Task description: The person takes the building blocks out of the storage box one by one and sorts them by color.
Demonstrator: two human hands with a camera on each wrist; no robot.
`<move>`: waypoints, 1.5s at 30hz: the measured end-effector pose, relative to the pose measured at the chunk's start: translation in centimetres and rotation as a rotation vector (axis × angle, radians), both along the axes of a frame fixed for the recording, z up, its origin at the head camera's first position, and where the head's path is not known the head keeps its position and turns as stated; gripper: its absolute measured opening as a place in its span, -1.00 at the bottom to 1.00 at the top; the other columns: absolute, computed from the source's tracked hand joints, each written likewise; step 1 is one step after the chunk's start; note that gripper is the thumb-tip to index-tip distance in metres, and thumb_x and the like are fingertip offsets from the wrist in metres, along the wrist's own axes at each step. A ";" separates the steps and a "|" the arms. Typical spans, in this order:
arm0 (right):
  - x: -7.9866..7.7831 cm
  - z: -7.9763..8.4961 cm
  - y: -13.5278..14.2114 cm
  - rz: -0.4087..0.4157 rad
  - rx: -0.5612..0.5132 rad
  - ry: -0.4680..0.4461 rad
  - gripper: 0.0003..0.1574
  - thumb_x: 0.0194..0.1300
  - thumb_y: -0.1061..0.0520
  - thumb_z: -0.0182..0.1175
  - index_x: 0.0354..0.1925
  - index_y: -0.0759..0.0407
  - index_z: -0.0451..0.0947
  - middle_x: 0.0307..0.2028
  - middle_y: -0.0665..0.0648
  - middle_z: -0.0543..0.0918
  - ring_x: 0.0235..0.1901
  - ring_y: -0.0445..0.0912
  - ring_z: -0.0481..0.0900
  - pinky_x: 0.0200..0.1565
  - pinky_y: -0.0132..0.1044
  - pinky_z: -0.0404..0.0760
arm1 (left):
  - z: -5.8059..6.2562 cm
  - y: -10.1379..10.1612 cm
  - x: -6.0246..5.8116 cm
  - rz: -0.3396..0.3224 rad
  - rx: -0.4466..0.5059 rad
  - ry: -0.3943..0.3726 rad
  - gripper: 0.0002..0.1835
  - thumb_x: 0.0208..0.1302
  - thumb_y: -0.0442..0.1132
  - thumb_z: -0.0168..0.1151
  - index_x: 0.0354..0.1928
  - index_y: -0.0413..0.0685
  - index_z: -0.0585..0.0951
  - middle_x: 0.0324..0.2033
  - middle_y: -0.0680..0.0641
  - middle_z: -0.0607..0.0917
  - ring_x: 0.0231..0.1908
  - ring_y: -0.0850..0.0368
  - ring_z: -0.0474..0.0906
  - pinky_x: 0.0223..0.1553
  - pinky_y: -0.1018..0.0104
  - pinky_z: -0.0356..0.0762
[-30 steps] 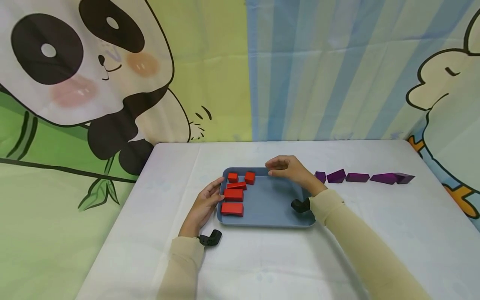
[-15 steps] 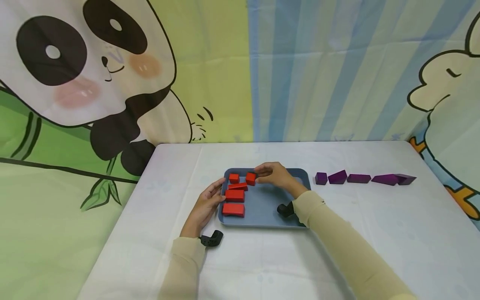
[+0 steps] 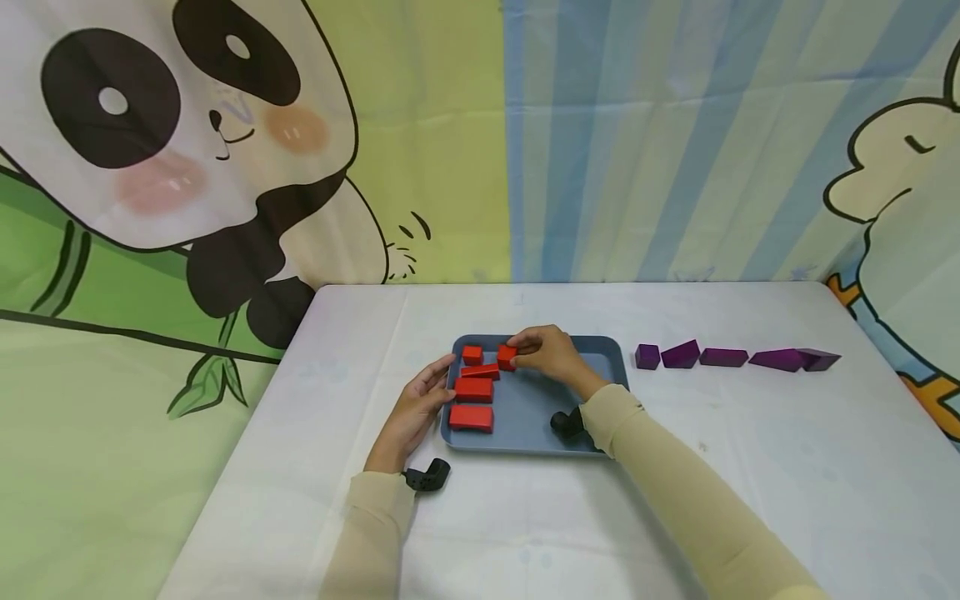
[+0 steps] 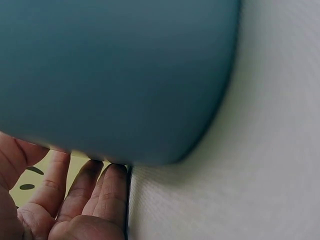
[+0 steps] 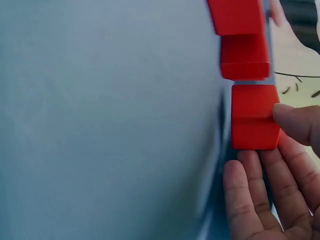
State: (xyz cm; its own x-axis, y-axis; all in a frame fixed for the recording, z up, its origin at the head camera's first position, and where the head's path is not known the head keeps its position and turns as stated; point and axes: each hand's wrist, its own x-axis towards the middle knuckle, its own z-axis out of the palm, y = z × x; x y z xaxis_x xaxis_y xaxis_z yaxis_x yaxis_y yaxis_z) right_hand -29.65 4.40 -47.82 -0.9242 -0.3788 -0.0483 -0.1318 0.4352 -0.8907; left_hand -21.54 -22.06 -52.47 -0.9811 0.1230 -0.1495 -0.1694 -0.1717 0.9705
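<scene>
A blue-grey tray (image 3: 540, 452) lies on the table with several red blocks along its left side. My right hand (image 3: 551, 354) pinches a red block (image 3: 507, 357) near the tray's back edge, its thumb on one face and fingers at another in the right wrist view. Left of that one sits a small red cube (image 3: 472, 356), and a thin red block (image 3: 480, 372) lies just in front. Two larger red blocks, a middle one (image 3: 474, 389) and a front one (image 3: 472, 418), follow toward me. My left hand (image 3: 411, 412) touches the tray's left side with mostly straight fingers (image 4: 114, 192).
To the right of the tray, several purple blocks stand in a row on the white table (image 3: 750, 467), from a purple cube (image 3: 647, 357) to pointed purple pieces (image 3: 776, 360). A cloth with a panda (image 3: 225, 167) hangs behind the table.
My right hand has come left from over the tray's back right to the red block and now pinches it. The left hand has stayed at the tray's side.
</scene>
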 end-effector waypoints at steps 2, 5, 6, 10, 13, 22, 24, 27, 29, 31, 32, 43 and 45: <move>0.2 0.6 0.4 0.003 -0.006 0.000 -0.63 0.35 0.31 0.47 0.11 0.35 0.75 0.03 0.30 0.81 -0.01 0.11 0.76 -0.01 -0.16 0.73 | 0.0 0.0 -0.1 0.000 0.003 0.000 -0.23 0.39 -0.58 0.12 0.64 -0.22 0.30 0.66 -0.22 0.22 0.64 -0.16 0.15 0.29 0.52 0.48; 0.6 1.6 1.4 0.022 -0.043 -0.032 -0.61 0.39 0.29 0.44 0.16 0.34 0.73 0.09 0.30 0.79 0.03 0.11 0.73 0.03 -0.16 0.71 | 0.0 0.0 -0.1 0.003 0.001 -0.001 -0.23 0.38 -0.58 0.12 0.64 -0.22 0.31 0.66 -0.22 0.23 0.63 -0.16 0.16 0.24 0.56 0.50; 0.7 2.0 1.7 0.031 -0.062 -0.045 -0.60 0.40 0.29 0.43 0.18 0.34 0.72 0.12 0.31 0.78 0.05 0.11 0.72 0.05 -0.15 0.71 | 0.1 0.0 -0.1 0.005 -0.001 -0.003 -0.24 0.39 -0.58 0.13 0.64 -0.21 0.32 0.66 -0.22 0.23 0.63 -0.16 0.16 0.24 0.56 0.50; 1.0 3.0 3.5 0.055 -0.113 -0.075 -0.56 0.43 0.27 0.40 0.24 0.33 0.70 0.18 0.31 0.74 0.13 0.13 0.67 0.11 -0.17 0.69 | -0.1 0.1 -0.1 0.011 -0.012 -0.008 -0.24 0.38 -0.57 0.13 0.63 -0.19 0.33 0.66 -0.21 0.23 0.64 -0.14 0.15 0.28 0.54 0.49; 1.1 3.5 5.0 0.063 -0.120 -0.051 -0.54 0.43 0.26 0.40 0.25 0.33 0.69 0.19 0.32 0.74 0.15 0.14 0.66 0.12 -0.17 0.67 | -0.2 0.1 -0.1 0.013 -0.018 -0.006 -0.23 0.38 -0.58 0.13 0.63 -0.20 0.33 0.66 -0.21 0.23 0.65 -0.14 0.14 0.33 0.49 0.47; 2.0 4.5 10.4 0.033 -0.119 -0.012 -0.49 0.45 0.24 0.40 0.30 0.36 0.65 0.23 0.35 0.70 0.26 0.21 0.59 0.17 -0.15 0.62 | 0.0 0.1 0.0 0.006 -0.025 -0.006 -0.25 0.40 -0.56 0.13 0.64 -0.21 0.32 0.66 -0.21 0.23 0.65 -0.14 0.14 0.37 0.46 0.44; 2.3 4.6 11.7 0.013 -0.098 -0.012 -0.49 0.45 0.20 0.40 0.30 0.32 0.66 0.23 0.34 0.70 0.26 0.20 0.58 0.12 -0.09 0.62 | 0.0 0.1 0.0 0.011 -0.030 -0.001 -0.24 0.38 -0.56 0.14 0.63 -0.21 0.32 0.66 -0.22 0.22 0.65 -0.16 0.13 0.39 0.44 0.42; 2.9 4.7 13.6 -0.017 -0.077 -0.013 -0.49 0.46 0.16 0.40 0.31 0.30 0.66 0.22 0.32 0.70 0.21 0.12 0.61 0.09 -0.06 0.67 | -0.1 0.1 0.0 0.010 -0.039 0.009 -0.23 0.36 -0.55 0.15 0.63 -0.22 0.33 0.66 -0.25 0.22 0.65 -0.19 0.12 0.40 0.42 0.41; 3.4 4.8 14.8 -0.037 -0.071 -0.017 -0.49 0.47 0.17 0.39 0.30 0.31 0.66 0.21 0.30 0.71 0.15 0.03 0.64 0.05 -0.09 0.73 | -0.1 0.1 -0.1 0.008 -0.046 0.019 -0.23 0.35 -0.53 0.16 0.62 -0.24 0.33 0.66 -0.29 0.21 0.65 -0.24 0.11 0.39 0.43 0.43; 3.7 4.7 15.9 -0.041 -0.085 -0.016 -0.50 0.47 0.22 0.38 0.30 0.37 0.64 0.19 0.30 0.72 0.08 -0.05 0.68 0.06 -0.20 0.75 | -0.2 0.1 -0.2 0.002 -0.050 0.026 -0.24 0.35 -0.52 0.16 0.62 -0.25 0.33 0.66 -0.31 0.20 0.65 -0.26 0.10 0.36 0.46 0.45; 3.9 4.6 16.4 -0.042 -0.084 -0.012 -0.50 0.47 0.23 0.37 0.30 0.39 0.63 0.18 0.29 0.72 0.05 -0.10 0.70 0.05 -0.28 0.75 | -0.1 0.0 -0.2 0.000 -0.048 0.027 -0.23 0.36 -0.52 0.16 0.62 -0.26 0.32 0.66 -0.31 0.20 0.65 -0.26 0.10 0.35 0.48 0.45; 5.2 2.4 20.4 -0.061 0.046 -0.026 -0.47 0.51 0.24 0.33 0.37 0.34 0.61 0.32 0.41 0.63 0.25 0.19 0.63 0.07 -0.53 0.61 | 0.1 0.1 -0.2 0.017 -0.033 -0.028 -0.24 0.40 -0.56 0.16 0.63 -0.19 0.33 0.66 -0.18 0.23 0.65 -0.12 0.14 0.40 0.41 0.41; 5.3 1.9 20.8 -0.057 0.065 -0.032 -0.47 0.51 0.24 0.34 0.37 0.34 0.61 0.32 0.41 0.63 0.32 0.29 0.57 0.07 -0.55 0.58 | 0.2 0.1 -0.2 0.017 -0.034 -0.032 -0.24 0.40 -0.56 0.16 0.64 -0.17 0.33 0.66 -0.17 0.23 0.65 -0.10 0.14 0.48 0.30 0.35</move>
State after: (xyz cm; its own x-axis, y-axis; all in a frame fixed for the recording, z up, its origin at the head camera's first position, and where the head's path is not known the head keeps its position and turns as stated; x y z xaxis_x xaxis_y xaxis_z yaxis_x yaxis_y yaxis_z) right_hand -24.35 25.22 -45.93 -0.9418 -0.3209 -0.1006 -0.0774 0.4981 -0.8636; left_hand -21.73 -21.91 -52.32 -0.9777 0.1009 -0.1843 -0.1975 -0.1417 0.9700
